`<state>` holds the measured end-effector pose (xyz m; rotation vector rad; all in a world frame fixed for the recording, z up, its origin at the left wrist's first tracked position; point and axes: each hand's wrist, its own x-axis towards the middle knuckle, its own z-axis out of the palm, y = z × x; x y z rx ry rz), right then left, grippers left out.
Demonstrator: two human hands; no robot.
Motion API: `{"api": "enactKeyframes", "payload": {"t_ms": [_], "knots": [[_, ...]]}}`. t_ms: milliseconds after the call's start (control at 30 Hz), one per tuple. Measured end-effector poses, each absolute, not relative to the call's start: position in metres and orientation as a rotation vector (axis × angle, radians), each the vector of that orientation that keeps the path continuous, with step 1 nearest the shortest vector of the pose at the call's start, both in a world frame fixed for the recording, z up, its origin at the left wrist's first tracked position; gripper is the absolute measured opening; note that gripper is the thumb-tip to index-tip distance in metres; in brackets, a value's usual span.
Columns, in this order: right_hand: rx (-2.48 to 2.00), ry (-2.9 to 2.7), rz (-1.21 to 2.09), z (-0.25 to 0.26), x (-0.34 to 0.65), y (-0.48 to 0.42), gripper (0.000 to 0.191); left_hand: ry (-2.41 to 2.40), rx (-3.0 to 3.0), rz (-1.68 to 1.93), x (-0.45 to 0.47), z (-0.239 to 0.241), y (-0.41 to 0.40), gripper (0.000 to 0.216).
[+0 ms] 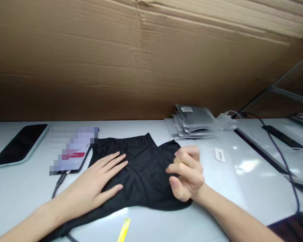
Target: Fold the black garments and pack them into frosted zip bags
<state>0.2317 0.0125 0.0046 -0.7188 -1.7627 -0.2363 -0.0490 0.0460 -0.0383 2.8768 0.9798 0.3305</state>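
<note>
A black garment [138, 174], its exact kind not clear, lies partly folded on the white table. One strip of it trails down to the lower left, under my left forearm. My left hand [98, 181] rests flat on its left part, with the fingers spread. Over the right edge of the cloth is my right hand [187, 174], its fingers curled in a loose fist and the thumb near the index finger. No cloth shows between those fingers.
A phone [19, 143] and a second, cabled phone [77, 151] lie to the left. Behind and right is a stack of clear plastic bags [194, 121]; a labelled bag [219, 168] lies flat nearby. A yellow strip [123, 230] is in front. Cardboard [141, 67] walls the back.
</note>
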Motion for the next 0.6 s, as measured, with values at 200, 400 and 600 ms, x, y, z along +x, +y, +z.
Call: {"api": "enactKeyframes", "payload": {"t_ms": [200,400,600], "knots": [[-0.839,-1.460,0.697,0.003,0.237,0.022,0.038,0.986,2.903,0.272,-0.050,-0.040,0.046,0.058],[-0.621,-0.892,1.753,0.017,0.249,0.039,0.053,0.994,2.892,0.281,-0.050,-0.040,0.046,0.057],[-0.231,-0.619,1.966,0.011,0.254,0.040,0.064,0.979,2.865,0.318,-0.049,-0.039,0.046,0.058]]}}
